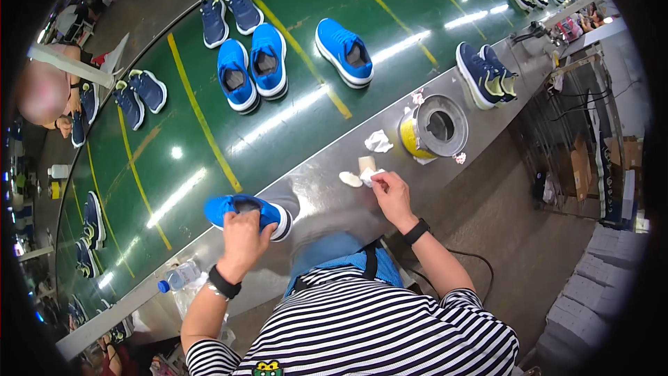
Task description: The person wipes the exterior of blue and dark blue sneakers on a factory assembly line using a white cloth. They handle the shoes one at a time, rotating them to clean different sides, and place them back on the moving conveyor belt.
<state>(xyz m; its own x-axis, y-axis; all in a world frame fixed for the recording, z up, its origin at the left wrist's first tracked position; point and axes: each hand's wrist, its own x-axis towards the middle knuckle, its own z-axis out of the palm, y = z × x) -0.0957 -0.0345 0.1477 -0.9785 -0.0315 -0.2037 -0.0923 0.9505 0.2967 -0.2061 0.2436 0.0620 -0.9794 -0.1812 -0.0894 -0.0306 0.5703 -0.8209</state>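
Blue shoe (243,210) sits gripped in the left hand (243,240) at the bench (327,198) edge, right hand (394,198) fingers pinching a white cloth (369,175).

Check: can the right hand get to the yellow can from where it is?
Probably yes. The right hand rests on a small white rag on the metal ledge, and the yellow can stands on the same ledge just beyond, with only crumpled tissue off to the side.

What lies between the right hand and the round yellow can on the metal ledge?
In the head view, only a crumpled white cloth lies between right hand and can.
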